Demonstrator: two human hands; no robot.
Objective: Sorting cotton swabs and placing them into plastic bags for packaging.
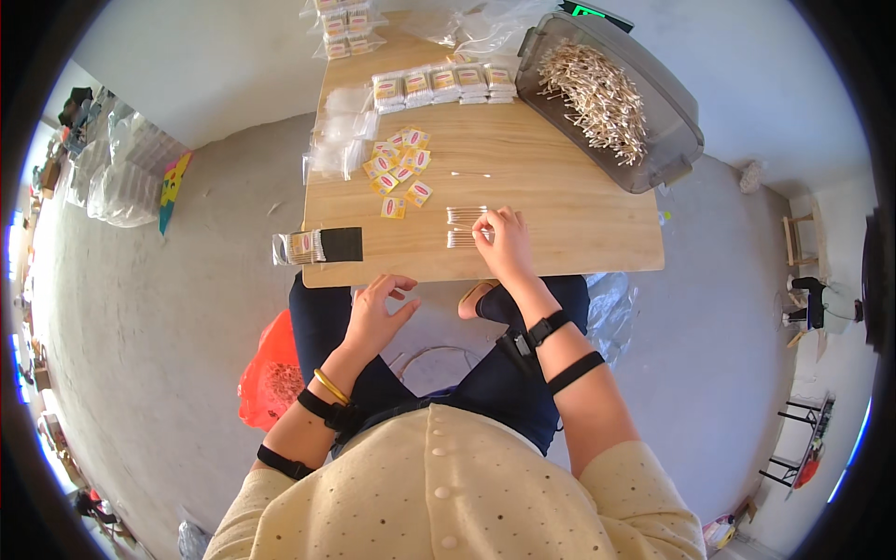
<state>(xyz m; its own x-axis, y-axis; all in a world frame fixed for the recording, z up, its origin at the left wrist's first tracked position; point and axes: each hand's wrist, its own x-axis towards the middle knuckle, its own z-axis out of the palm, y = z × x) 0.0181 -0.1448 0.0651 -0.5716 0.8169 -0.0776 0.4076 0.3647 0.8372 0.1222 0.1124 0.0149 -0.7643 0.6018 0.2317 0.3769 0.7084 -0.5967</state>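
Grey and see-through, the tub (674, 133) at the table's (579, 219) far right holds heaped cotton swabs (595, 98); a clear packet (303, 247) at left holds more. The right hand (506, 246) bunches its fingertips at swab rows (458, 240) near the front (whether pinching one, I cannot tell); the left hand (377, 313) hangs loosely spread.

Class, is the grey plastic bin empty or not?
Not empty: a heap of cotton swabs lies inside the grey bin, bare plastic showing beside it.
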